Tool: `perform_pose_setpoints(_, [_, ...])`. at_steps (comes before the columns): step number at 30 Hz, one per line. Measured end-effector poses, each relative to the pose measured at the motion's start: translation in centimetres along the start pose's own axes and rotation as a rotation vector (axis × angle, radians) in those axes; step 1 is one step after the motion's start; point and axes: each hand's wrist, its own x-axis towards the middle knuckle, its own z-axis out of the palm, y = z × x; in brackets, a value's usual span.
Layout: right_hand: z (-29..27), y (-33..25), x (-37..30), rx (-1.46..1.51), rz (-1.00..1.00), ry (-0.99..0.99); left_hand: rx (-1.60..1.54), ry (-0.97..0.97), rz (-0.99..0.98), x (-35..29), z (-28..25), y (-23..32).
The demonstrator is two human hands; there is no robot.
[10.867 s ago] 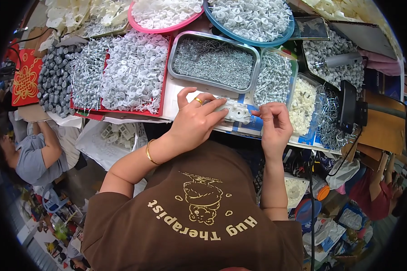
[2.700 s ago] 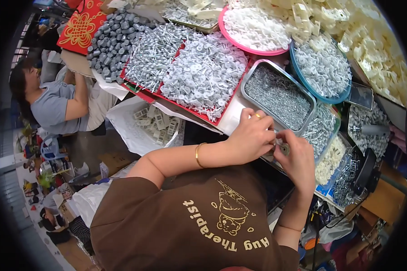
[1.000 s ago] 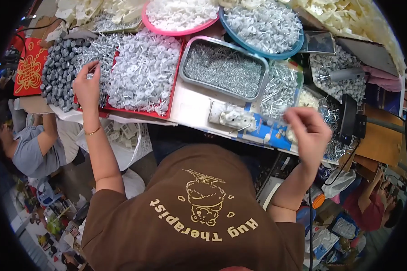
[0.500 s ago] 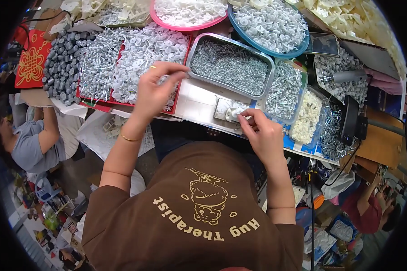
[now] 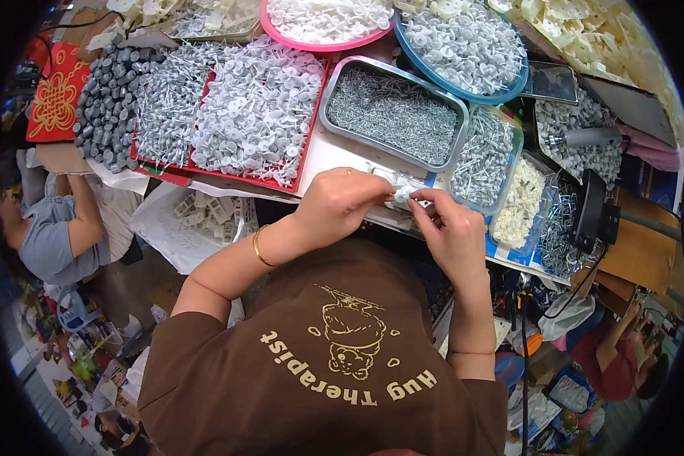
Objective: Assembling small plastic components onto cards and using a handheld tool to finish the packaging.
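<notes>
A small white plastic part [image 5: 403,190] rests at a little metal block or fixture [image 5: 378,170] by the front edge of the table. My left hand [image 5: 340,204] reaches in from the left, fingers pinched together at the part's left side; whatever lies between those fingertips is too small to make out. On the part's right side, my right hand [image 5: 454,232] has thumb and forefinger closed on its edge. Just beyond both hands stands a metal tray [image 5: 325,114] of tiny metal pins or screws.
On the left, a red box [image 5: 305,163] holds white disc-headed pieces and metal pins, beside grey cylinders [image 5: 102,114]. Pink [image 5: 311,47] and blue basins [image 5: 463,97] of white pieces stand behind. Small clear tubs [image 5: 518,144] and a black device [image 5: 591,213] are at right.
My left hand has come down and right, from beside the red box to the white plastic part. My right hand stays at the part, and the whole view has shifted slightly.
</notes>
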Motion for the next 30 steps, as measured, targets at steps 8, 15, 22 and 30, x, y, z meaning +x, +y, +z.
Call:
perform_pose_setpoints(8, [-0.8, 0.2, 0.6, -0.020, -0.041, -0.037, 0.169, -0.035, 0.147, 0.9, 0.4, 0.6])
perform_pose_setpoints(15, [-3.9, -0.9, 4.8, 0.055, -0.031, 0.085, 0.217, -0.097, 0.140, 0.2, 1.5, -0.1])
perform_pose_setpoints(22, [-3.1, 3.5, 20.3, -0.466, -0.374, 0.556, 0.145, -0.013, -0.088, 0.0, -0.5, 0.8])
perform_pose_setpoints(30, [-3.9, 3.4, 21.2, -0.289, -0.523, 0.437, 0.531, 0.601, -0.343, -1.0, -15.4, -5.6])
